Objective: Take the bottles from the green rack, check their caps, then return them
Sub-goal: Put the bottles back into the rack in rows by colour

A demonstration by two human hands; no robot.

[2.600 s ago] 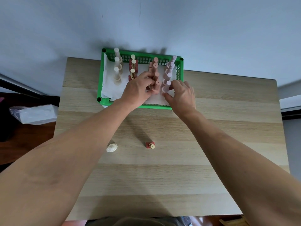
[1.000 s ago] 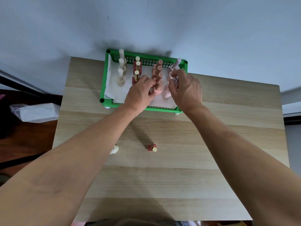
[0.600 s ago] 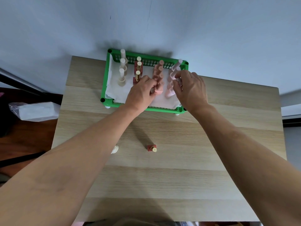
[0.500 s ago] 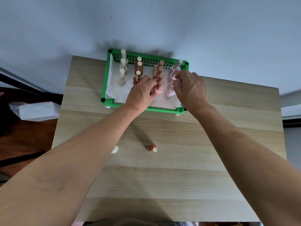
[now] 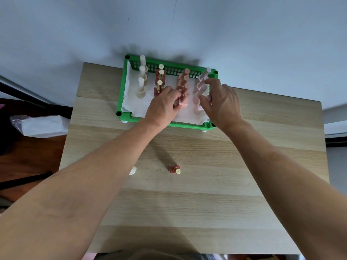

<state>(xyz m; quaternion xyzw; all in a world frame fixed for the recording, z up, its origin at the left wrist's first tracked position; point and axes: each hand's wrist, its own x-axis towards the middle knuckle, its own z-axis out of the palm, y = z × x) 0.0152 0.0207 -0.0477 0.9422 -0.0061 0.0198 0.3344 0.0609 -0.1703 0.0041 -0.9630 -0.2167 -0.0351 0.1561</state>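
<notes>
1. In the head view, we see a green rack [image 5: 123, 94] at the far edge of a pale wooden table [image 5: 187, 203], its back rim near the blue-grey wall [image 5: 244, 34].
2. The rack is lined with white paper [image 5: 131, 102] and holds four rows of upright bottles: cream [image 5: 141, 87], dark red with gold caps [image 5: 160, 79], salmon pink [image 5: 185, 77] and pale pink [image 5: 203, 77].
3. Our left hand [image 5: 165, 107] reaches over the rack's near rim, its fingers curled around the nearest salmon bottle [image 5: 184, 101].
4. Our right hand [image 5: 223, 102] is over the rack's right side, fingers curled about a pale pink bottle [image 5: 199, 102]; we cannot tell how firmly it grips.
5. Two bottles stand out on the table, well apart from the rack: a red one [image 5: 175, 169] near the middle and a cream one [image 5: 132, 170] partly hidden by the left forearm.
6. Open tabletop stretches between the rack and the near edge, crossed by both forearms.
7. A wrapped white packet [image 5: 41, 125] lies beyond the table's left edge.
</notes>
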